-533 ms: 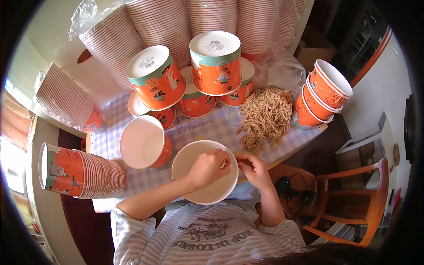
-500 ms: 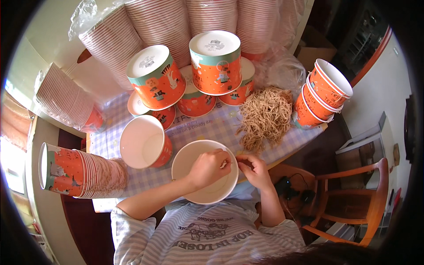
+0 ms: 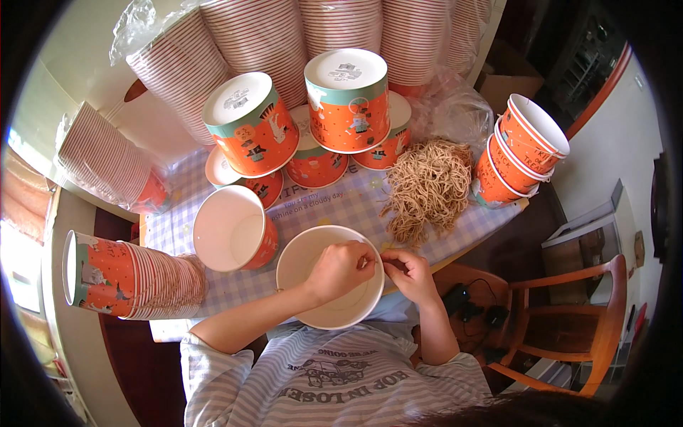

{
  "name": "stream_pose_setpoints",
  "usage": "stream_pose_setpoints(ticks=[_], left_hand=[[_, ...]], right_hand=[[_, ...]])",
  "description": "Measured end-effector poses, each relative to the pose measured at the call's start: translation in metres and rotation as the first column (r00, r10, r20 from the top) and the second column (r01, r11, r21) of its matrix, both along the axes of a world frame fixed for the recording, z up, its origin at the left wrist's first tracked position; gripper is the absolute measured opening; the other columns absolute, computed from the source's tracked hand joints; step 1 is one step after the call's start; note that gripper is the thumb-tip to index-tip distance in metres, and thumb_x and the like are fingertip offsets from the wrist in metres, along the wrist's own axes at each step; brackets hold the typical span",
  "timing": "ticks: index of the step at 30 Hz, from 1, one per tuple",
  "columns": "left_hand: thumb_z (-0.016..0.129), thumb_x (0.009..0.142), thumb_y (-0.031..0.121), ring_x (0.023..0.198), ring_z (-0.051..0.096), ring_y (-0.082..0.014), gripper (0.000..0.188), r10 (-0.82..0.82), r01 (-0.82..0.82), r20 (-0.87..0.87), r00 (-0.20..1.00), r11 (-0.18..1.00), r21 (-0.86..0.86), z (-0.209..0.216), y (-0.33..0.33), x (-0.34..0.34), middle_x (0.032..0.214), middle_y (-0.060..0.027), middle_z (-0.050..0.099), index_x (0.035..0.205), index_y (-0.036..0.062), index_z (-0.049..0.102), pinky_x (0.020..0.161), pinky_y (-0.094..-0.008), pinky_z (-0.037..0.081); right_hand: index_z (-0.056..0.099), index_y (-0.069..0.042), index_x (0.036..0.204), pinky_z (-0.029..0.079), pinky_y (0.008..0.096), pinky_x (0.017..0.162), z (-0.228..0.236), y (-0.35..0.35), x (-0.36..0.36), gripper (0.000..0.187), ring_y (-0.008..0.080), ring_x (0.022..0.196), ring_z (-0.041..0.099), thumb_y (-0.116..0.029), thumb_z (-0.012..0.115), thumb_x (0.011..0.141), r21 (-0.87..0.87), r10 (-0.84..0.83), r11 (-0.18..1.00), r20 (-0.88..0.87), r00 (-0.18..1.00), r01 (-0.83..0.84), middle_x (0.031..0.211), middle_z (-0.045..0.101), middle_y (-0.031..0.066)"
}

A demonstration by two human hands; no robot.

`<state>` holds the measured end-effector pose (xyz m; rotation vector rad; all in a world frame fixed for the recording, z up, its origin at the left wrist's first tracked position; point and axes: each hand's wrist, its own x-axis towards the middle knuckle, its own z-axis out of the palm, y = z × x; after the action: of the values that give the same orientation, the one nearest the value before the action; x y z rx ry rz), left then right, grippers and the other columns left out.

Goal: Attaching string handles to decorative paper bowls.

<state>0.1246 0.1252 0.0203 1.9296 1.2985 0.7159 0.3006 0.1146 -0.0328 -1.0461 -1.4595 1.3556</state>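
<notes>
Left hand [image 3: 343, 270] over bucket [image 3: 341, 312], right hand [image 3: 410, 275] alongside; cannot tell either grip's state. Twine heap [image 3: 429, 183], upturned buckets [image 3: 348, 117] beyond.

Right of the fingers [image 3: 361, 260], a wooden chair [image 3: 603, 331] stands near a pale wall [image 3: 601, 139]; far left of them, bright daylight fills a window [image 3: 21, 263].

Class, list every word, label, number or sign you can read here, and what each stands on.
Wording is not copied here, only placed.
Striped shirt: dark lettering, upside down in this view.
Checked tablecloth: dark lettering, partly hidden.
Right-hand bucket stack: black lettering on orange.
Left-hand bucket stack: lettering too small to read.
Upturned buckets: base print too small, side lettering unclear.
Bucket nearest the shirt: none visible.
</notes>
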Motion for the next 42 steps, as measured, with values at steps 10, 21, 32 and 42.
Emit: stream_pose_setpoints(ticks=[10, 21, 32, 42], left_hand=[[0.064, 0.072, 0.01, 0.059, 0.062, -0.0194, 0.012, 0.026, -0.026, -0.009, 1.0, 0.998, -0.05, -0.002, -0.001, 0.002, 0.067, -0.0123, 0.063, 0.079, 0.0005, 0.065, 0.055, -0.0296, 0.049], [0.061, 0.076, 0.019, 0.063, 0.063, -0.0254, 0.016, -0.121, 0.103, -0.119, 0.986, 0.984, -0.149, 0.01, 0.0, -0.023, 0.07, -0.0121, 0.063, 0.083, 0.0044, 0.064, 0.06, -0.0355, 0.049], [0.06, 0.082, 0.014, 0.08, 0.052, -0.008, 0.013, -0.061, 0.296, 0.416, 0.907, 0.795, -0.529, 0.018, 0.01, -0.03, 0.089, -0.003, 0.061, 0.078, 0.0011, 0.06, 0.069, -0.0237, 0.043], [0.059, 0.081, 0.016, 0.066, 0.051, -0.0064, 0.018, -0.277, 0.34, 0.198, 0.94, 0.799, -0.496, 0.038, 0.018, -0.059, 0.07, -0.0004, 0.055, 0.093, 0.0026, 0.055, 0.058, -0.0223, 0.042]], right_hand=[[0.062, 0.003, 0.094, 0.05, 0.0241, 0.066, -0.002, 0.0, 0.0, 0.017, 0.0135, 0.076, 0.063, 0.001, 0.06, 0.078, 0.102, -0.031, 0.994, 0.059, 0.998, 0.025, 0.086, 0.065, 0.0094], [0.056, 0.0, 0.083, 0.045, 0.0186, 0.063, -0.011, 0.007, 0.01, 0.002, 0.0053, 0.07, 0.056, 0.0, 0.057, 0.081, 0.072, -0.105, 0.99, -0.177, 0.979, 0.119, 0.08, 0.06, 0.0028], [0.046, -0.005, 0.085, 0.043, 0.0238, 0.076, 0.02, 0.011, 0.012, 0.006, 0.0102, 0.08, 0.055, -0.009, 0.05, 0.086, -0.016, 0.073, 0.997, -0.298, 0.952, -0.081, 0.087, 0.061, 0.0081], [0.041, -0.01, 0.087, 0.034, 0.0224, 0.045, 0.03, 0.014, 0.021, 0.005, 0.0073, 0.048, 0.034, -0.013, 0.044, 0.089, -0.169, -0.115, 0.986, -0.595, 0.795, 0.017, 0.063, 0.041, 0.0002]])
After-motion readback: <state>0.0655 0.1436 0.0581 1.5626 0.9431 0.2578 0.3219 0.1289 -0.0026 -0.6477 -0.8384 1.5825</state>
